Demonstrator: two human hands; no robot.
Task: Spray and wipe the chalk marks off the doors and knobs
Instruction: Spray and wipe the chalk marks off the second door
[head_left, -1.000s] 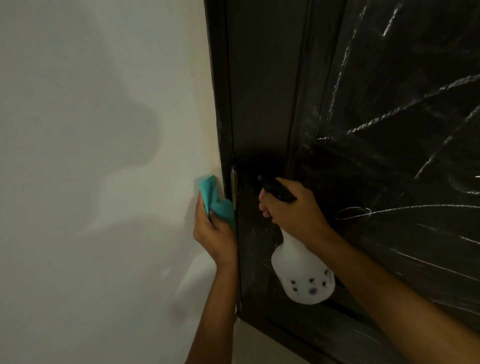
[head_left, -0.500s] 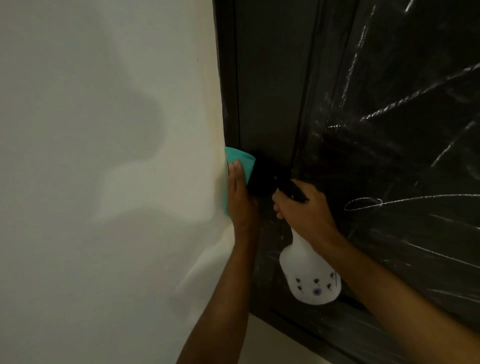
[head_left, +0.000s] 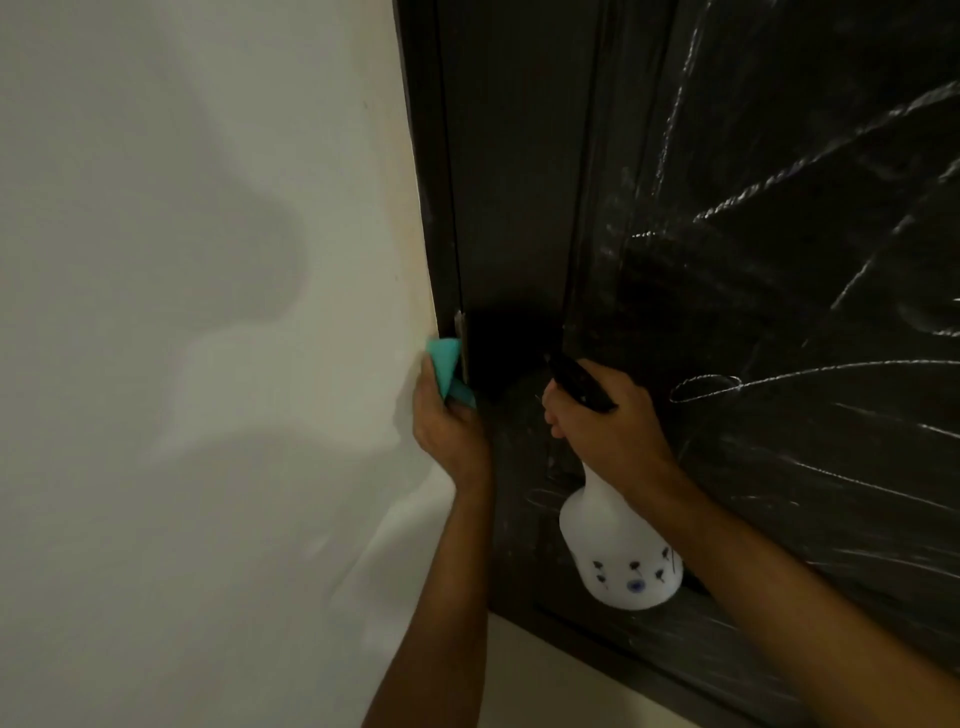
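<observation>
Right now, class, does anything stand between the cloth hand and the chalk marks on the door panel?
Yes: the right hand, gripping the spray bottle, sits between the left hand with its teal cloth and the chalk marks.

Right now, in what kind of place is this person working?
Probably indoors in a home, at a doorway: a dark wooden door scribbled with chalk marks stands beside a plain pale wall, with a metal hinge at the frame.
</observation>
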